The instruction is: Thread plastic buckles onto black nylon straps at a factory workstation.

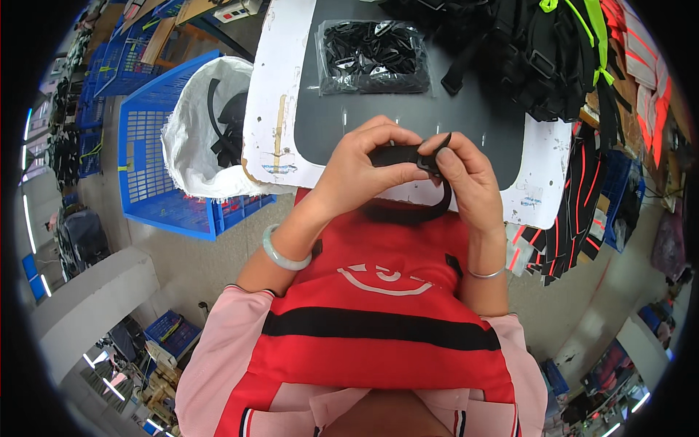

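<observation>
Over the near edge of the table, both my hands grip a black webbing strap [408, 213] with a small black buckle [426, 162] on it. My left hand [368, 159] pinches the strap just left of the buckle, thumb below and fingers above. On the other side, my right hand [470, 175] holds the buckle and the strap's pointed end between thumb and fingers. The strap loops down below the hands, in front of the red apron [386, 255]. Fingers partly hide how the webbing passes through the buckle.
On the dark-topped white table [273, 80] lies a clear bag of black buckles [375, 58]. Black straps with buckles [531, 58] are heaped at the far right. A blue crate [145, 164] with a white sack [186, 131] stands left. Black-and-red strips [575, 197] hang at right.
</observation>
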Demonstrator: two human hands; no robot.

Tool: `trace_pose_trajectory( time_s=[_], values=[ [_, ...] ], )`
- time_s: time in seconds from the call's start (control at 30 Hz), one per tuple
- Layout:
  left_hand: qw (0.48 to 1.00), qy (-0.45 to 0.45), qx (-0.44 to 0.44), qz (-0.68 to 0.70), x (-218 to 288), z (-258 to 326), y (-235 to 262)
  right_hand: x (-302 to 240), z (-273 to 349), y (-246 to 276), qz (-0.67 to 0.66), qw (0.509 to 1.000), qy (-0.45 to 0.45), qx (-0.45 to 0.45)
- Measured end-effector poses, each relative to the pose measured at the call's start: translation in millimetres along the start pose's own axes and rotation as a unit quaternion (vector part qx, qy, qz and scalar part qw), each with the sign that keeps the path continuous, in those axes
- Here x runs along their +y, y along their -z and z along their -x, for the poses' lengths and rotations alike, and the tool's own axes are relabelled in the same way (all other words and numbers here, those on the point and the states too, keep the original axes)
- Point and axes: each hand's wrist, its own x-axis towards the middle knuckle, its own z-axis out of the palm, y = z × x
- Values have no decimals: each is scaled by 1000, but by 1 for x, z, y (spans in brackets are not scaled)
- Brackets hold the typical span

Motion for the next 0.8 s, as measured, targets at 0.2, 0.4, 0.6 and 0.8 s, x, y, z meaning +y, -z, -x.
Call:
trace_pose_trajectory(
  time_s=[0.2, 0.4, 0.6, 0.8],
  values=[
    [1000, 22, -7, 5, -12, 1, 10, -9, 5, 16, -174, 974, 103, 104],
    [996, 58, -4, 64, -11, 2, 29, -53, 45, 99, -342, 877, 272, 202],
    [993, 105, -43, 21, 5, 3, 19, -30, 15, 9, 131, 949, -20, 287],
    [982, -49, -31, -178, 2, 8, 17, -9, 2, -21, 327, 936, -30, 126]
  ],
)
